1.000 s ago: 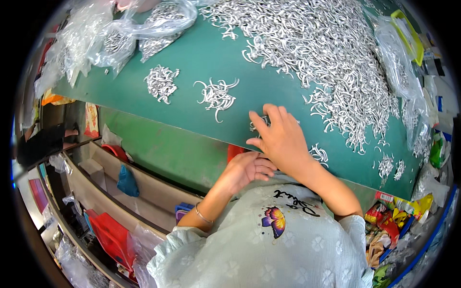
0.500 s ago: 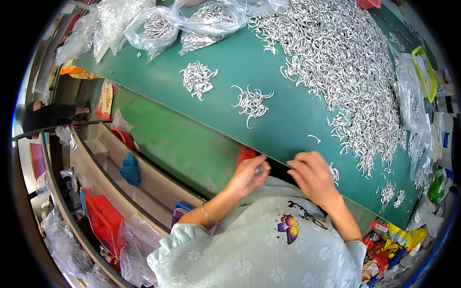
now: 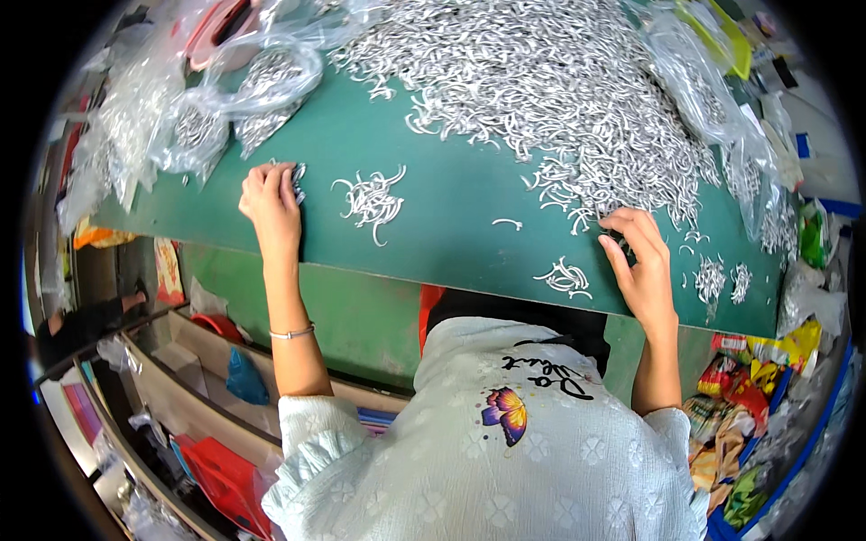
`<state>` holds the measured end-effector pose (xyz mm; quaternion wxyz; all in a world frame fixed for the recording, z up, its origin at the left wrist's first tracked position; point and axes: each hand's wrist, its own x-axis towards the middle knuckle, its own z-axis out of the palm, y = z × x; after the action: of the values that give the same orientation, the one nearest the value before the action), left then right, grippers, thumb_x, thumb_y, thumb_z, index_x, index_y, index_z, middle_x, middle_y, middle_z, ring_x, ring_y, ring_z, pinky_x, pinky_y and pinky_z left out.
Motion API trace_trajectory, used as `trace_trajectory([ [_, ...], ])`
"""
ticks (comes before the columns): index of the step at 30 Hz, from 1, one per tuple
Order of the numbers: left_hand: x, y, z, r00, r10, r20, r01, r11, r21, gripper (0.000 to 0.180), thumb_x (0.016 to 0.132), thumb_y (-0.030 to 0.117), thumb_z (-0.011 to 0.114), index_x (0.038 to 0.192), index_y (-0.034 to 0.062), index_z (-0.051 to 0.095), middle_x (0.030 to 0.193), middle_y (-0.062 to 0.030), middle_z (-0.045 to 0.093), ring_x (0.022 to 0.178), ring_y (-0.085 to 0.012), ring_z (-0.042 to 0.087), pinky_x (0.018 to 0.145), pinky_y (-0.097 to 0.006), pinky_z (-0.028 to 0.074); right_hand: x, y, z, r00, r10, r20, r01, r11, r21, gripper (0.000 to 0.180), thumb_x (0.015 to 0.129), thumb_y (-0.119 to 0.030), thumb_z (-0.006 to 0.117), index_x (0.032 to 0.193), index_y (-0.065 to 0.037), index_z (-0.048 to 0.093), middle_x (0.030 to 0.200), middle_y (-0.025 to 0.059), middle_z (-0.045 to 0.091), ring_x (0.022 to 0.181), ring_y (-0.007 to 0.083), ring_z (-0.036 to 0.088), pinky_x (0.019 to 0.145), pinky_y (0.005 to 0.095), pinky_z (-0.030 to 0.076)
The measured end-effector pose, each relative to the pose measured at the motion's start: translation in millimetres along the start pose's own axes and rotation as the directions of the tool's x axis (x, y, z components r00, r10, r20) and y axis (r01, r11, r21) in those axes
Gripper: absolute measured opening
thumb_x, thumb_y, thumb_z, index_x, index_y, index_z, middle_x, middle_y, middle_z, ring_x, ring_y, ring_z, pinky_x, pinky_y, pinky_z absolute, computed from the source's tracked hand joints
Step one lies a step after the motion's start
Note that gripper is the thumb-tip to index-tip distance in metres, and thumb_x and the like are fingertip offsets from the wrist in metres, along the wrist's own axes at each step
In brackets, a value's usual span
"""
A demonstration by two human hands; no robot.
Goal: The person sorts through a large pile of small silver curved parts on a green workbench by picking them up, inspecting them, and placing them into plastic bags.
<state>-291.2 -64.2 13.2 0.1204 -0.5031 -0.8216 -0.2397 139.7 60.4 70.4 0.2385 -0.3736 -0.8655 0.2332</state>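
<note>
My left hand (image 3: 272,200) is over a small heap of curved silver pieces (image 3: 300,182) at the table's left, its fingers pressed together. The hand covers much of that heap, and what the fingers hold is hidden. Farther right, my right hand (image 3: 642,257) reaches to the near edge of the large pile of curved silver pieces (image 3: 559,81), thumb and fingers apart. Between my hands lie another small heap (image 3: 372,206), a single curved piece (image 3: 507,223) and a loose cluster (image 3: 566,278) near the table edge.
The green table (image 3: 424,243) has clear plastic bags of pieces (image 3: 191,126) at its left and more plastic bags (image 3: 713,99) at its right. Tiny heaps (image 3: 710,278) lie right of my right hand. A red basket (image 3: 225,482) and wooden shelving stand lower left.
My hands have moved apart from in front of my body: the left to the small heap at left, the right forward to the large pile. The view has shifted.
</note>
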Motion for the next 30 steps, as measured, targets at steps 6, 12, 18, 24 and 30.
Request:
trace_trajectory([
  [6, -11, -2, -5, 0.986, -0.035, -0.162, 0.016, 0.993, -0.115, 0.025, 0.098, 0.019, 0.049, 0.106, 0.0045, 0.068, 0.116, -0.0141, 0.056, 0.112, -0.0294, 0.051, 0.098, -0.043, 0.037, 6, -13, 4, 0.992, -0.023, 0.127, 0.006, 0.992, 0.128, 0.021, 0.079, -0.001, 0.07, 0.098, 0.001, 0.062, 0.097, 0.0147, 0.061, 0.093, 0.0333, 0.059, 0.082, 0.0386, 0.047],
  [12, -23, -6, -22, 0.995, 0.033, 0.096, -0.015, 0.983, -0.181, 0.102, 0.063, 0.043, 0.085, 0.146, 0.0124, 0.035, 0.154, -0.02, 0.022, 0.141, -0.0429, 0.021, 0.11, -0.065, 0.016, 17, -36, 20, 0.957, -0.138, 0.254, 0.092, 0.979, 0.183, 0.02, 0.08, -0.005, 0.069, 0.098, 0.0, 0.062, 0.097, 0.014, 0.059, 0.092, 0.0335, 0.057, 0.081, 0.0403, 0.047],
  [18, 4, -11, -18, 0.967, 0.137, 0.214, -0.104, 0.982, -0.158, 0.085, 0.063, 0.049, 0.083, 0.135, 0.0151, 0.053, 0.147, -0.0166, 0.036, 0.136, -0.0429, 0.031, 0.11, -0.063, 0.022, 26, -46, 30, 0.944, -0.19, 0.27, 0.134, 0.968, 0.212, 0.017, 0.08, -0.003, 0.069, 0.096, 0.001, 0.062, 0.095, 0.0136, 0.06, 0.089, 0.0328, 0.057, 0.08, 0.0396, 0.046],
  [24, 7, -8, 1, 0.984, 0.152, 0.087, -0.124, 0.955, -0.269, 0.034, 0.074, 0.021, 0.078, 0.103, 0.0078, 0.066, 0.113, -0.0112, 0.056, 0.113, -0.0327, 0.05, 0.1, -0.045, 0.037, 26, -45, 35, 0.959, -0.132, 0.251, 0.068, 0.966, 0.249, 0.014, 0.08, 0.0, 0.068, 0.093, 0.002, 0.063, 0.09, 0.0145, 0.061, 0.085, 0.0319, 0.059, 0.076, 0.0374, 0.047],
  [30, 9, 3, 0, 0.98, 0.197, 0.004, -0.195, 0.969, -0.149, 0.02, 0.074, 0.015, 0.075, 0.087, 0.0081, 0.061, 0.1, -0.0065, 0.057, 0.099, -0.0288, 0.053, 0.088, -0.042, 0.042, 26, -43, 38, 0.964, -0.114, 0.241, 0.051, 0.966, 0.252, 0.014, 0.08, 0.0, 0.068, 0.093, 0.002, 0.063, 0.09, 0.0149, 0.062, 0.084, 0.0325, 0.059, 0.077, 0.037, 0.047],
])
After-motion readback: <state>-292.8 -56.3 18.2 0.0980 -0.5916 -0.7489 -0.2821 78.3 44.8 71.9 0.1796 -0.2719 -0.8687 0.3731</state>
